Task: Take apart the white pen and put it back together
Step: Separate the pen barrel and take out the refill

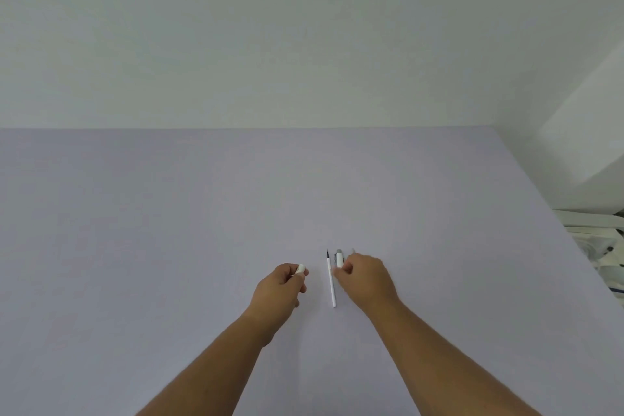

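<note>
The white pen is apart on the lilac table [169, 230]. Its thin white refill [331, 284], dark tip pointing away from me, lies flat between my hands. My left hand [282, 290] is closed around a short white pen piece [300, 269] whose end pokes out above the fingers. My right hand [366, 280] rests just right of the refill, fingertips pinching the white barrel part with a grey end and clip [339, 258]; most of that part is hidden by the fingers.
The table's far edge meets a pale wall. At the right edge, beyond the table, stand white furniture and some white clutter [597, 240].
</note>
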The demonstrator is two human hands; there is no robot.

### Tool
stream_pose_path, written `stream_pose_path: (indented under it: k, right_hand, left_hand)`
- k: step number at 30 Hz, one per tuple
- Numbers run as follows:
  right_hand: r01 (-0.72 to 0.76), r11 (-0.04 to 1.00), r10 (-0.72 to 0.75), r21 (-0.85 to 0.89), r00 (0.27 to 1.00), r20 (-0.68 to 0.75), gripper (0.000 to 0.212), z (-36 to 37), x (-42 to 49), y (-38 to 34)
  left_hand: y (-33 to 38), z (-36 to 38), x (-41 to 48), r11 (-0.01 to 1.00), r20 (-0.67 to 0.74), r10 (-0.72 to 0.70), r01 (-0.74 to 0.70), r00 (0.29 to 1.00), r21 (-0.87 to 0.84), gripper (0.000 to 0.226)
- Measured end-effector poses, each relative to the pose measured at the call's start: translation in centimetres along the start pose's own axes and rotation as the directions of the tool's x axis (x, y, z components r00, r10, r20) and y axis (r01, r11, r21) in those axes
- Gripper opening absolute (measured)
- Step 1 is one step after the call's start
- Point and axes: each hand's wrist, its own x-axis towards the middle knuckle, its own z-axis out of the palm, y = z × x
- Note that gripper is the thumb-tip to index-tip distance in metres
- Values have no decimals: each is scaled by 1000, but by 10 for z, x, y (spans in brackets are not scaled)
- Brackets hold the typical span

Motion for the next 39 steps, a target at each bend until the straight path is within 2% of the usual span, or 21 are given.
stream_pose_path:
  k: [2, 5, 8, 14, 16, 19, 22, 24, 29, 34, 39]
  right_hand:
    - [24, 988, -19, -155, 999, 36, 25, 11, -7, -7]
    - [7, 967, -4, -256, 1000, 10, 26, 25, -15, -12]
    - [-47, 969, 48, -242, 999, -1, 22, 30, -18, -14]
    - [-91, 976, 108, -200, 991, 78, 17, 23, -23, -16]
    - [-89, 987, 102, -132, 990, 95, 19, 20, -25, -16]
    - [-105, 978, 93, 182, 993, 75, 18, 12, -25, -18]
    - [-77, 876, 70, 477, 997, 33, 13, 2, -24, -24]
    - [-68, 795, 68, 602, 997, 23, 12, -3, -25, -28]
    - [-43, 710, 34, 703, 999, 26, 11, -9, -28, -31]
    - [-30, 730, 20, 683, 1000, 22, 14, -10, -28, -27]
    - [-24, 728, -46, 685, 995, 84, 9, -10, -29, -24]
  left_hand:
    - [0, 0, -2, 1000, -10, 18, -18, 1000, 22, 22]
    - [-1, -1, -4, 999, -18, 32, -31, 999, 40, 21]
    - [-3, -3, -6, 999, -16, 34, -33, 999, 36, 21]
    - [-9, -4, -8, 996, -23, 30, -28, 999, 79, 16]
    - [-9, -4, -9, 994, -18, 37, -35, 999, 102, 11]
    - [-8, -4, -11, 986, -27, 46, -41, 999, 159, 9]
    - [-6, -3, -12, 981, -29, 49, -43, 998, 187, 9]
    - [-4, -1, -13, 982, -19, 50, -46, 999, 183, 9]
    - [0, 2, -14, 982, -3, 70, -68, 998, 174, 10]
    - [3, 3, -16, 984, -9, 88, -86, 996, 155, 17]
    - [7, 5, -17, 984, 7, 106, -106, 994, 145, 20]
